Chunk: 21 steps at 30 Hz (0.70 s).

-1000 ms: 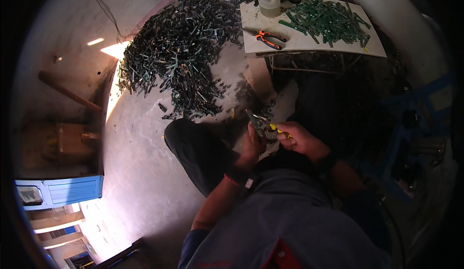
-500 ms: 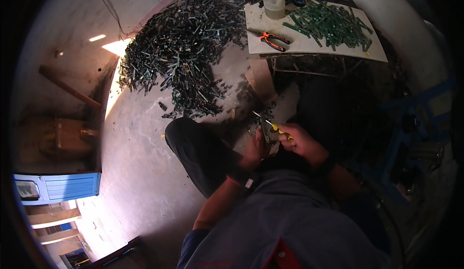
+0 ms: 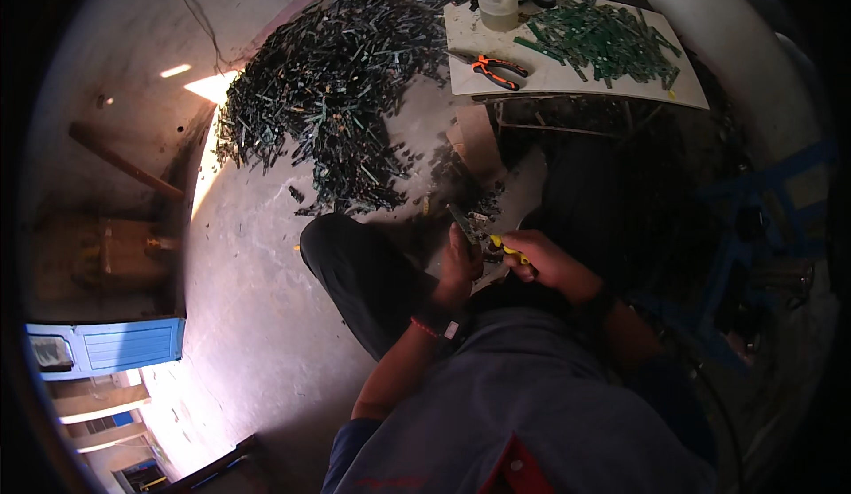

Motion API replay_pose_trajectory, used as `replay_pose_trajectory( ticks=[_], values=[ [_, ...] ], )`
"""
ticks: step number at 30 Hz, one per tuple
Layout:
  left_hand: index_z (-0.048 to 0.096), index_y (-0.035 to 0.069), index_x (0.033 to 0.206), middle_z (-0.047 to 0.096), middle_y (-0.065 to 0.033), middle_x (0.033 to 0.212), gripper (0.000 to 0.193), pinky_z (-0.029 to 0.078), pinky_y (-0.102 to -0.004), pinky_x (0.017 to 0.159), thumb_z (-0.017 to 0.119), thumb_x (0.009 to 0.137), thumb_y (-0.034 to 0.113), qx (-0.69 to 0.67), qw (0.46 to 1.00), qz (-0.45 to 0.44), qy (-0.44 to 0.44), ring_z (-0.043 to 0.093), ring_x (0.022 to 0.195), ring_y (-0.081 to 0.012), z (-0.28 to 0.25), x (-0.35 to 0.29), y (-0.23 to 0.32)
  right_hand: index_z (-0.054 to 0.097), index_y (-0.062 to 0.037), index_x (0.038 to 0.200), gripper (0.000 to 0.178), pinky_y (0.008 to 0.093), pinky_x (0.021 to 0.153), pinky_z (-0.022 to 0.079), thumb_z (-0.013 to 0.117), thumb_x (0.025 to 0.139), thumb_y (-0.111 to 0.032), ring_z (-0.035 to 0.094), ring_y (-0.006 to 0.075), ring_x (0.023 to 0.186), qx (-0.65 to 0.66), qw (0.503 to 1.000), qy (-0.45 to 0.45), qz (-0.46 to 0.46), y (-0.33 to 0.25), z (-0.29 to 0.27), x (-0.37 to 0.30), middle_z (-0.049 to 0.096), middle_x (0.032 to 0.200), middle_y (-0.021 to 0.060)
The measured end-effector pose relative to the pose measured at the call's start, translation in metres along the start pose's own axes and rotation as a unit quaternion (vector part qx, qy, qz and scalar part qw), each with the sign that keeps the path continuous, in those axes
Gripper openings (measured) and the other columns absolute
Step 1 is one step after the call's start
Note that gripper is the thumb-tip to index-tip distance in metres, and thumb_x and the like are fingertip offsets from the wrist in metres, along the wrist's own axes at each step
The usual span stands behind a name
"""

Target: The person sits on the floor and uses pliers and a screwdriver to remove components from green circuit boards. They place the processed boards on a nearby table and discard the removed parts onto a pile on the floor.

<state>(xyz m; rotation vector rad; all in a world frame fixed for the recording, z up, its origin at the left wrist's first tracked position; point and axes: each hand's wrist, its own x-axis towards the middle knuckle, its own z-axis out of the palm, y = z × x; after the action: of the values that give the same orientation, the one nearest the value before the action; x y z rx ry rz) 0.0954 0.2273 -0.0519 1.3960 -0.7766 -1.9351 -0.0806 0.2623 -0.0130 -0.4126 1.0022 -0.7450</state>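
Here's a narrow, flat, grey-green strip (image 3: pixel 458 218), tilted far-left at near centre, pinched in the left hand's (image 3: pixel 459 268) fingers, the right hand's (image 3: pixel 551 261) fingers wrapping a yellow-handled tool (image 3: pixel 507 247) just right.

Yellow, bulging tool handle (image 3: pixel 510 249): smooth plastic. Narrow, grey-green flat strip (image 3: pixel 460 220): perhaps circuit board; dim here, finish unclear. Orange-and-black, long-handled pliers (image 3: pixel 502 72): plastic-covered handles, metal nose. Cloudy, round cup (image 3: pixel 496 2): translucent plastic, smooth. Whitish, flat tabletop (image 3: pixel 470 42): smooth, matt. Brown, flat sheet (image 3: pixel 480 137): matt cardboard. Grey floor (image 3: pixel 275 272): smooth, scuffed. Black trousers (image 3: pixel 355 268): matt cloth. Blue panel (image 3: pixel 137 345): smooth, painted.
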Motion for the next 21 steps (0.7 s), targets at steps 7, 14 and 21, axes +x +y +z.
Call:
replay_pose_trajectory(
  ticks=[7,14,21],
  values=[
    [0.04,0.014,0.064,0.033,0.0044,0.048,0.056,0.021,-0.0249,0.038,0.031,0.093,0.061,-0.037,0.999,0.004,-0.033,0.028,0.038,-0.0074,0.004,-0.007,0.008,0.053,-0.0092,0.096,0.021,0.0199,0.038,0.026,0.046,0.094,-0.029,0.034,0.0046,0.042,0.061,0.998,-0.033,0.009,-0.003,-0.001,0.001,0.048,0.064,-0.0012],
    [0.041,0.013,0.064,0.035,0.0027,0.049,0.055,0.023,-0.0261,0.038,0.031,0.093,0.058,-0.024,0.999,-0.006,-0.041,0.03,0.038,-0.0094,0.006,-0.006,0.01,0.052,-0.0102,0.091,0.02,0.0203,0.039,0.025,0.046,0.094,-0.029,0.032,0.0047,0.041,0.072,0.997,-0.027,-0.012,0.002,-0.001,0.008,0.047,0.063,-0.0024],
    [0.051,0.008,0.074,0.042,-0.0016,0.051,0.059,0.026,-0.0268,0.039,0.026,0.095,0.057,0.305,0.899,0.315,0.01,0.037,0.04,-0.0106,0.017,0.001,-0.024,0.053,-0.0071,0.101,0.025,0.0204,0.038,0.025,0.047,0.094,-0.03,0.032,0.0041,0.04,0.147,0.983,0.08,-0.071,-0.007,-0.011,0.019,0.043,0.061,-0.0048]
  ],
)
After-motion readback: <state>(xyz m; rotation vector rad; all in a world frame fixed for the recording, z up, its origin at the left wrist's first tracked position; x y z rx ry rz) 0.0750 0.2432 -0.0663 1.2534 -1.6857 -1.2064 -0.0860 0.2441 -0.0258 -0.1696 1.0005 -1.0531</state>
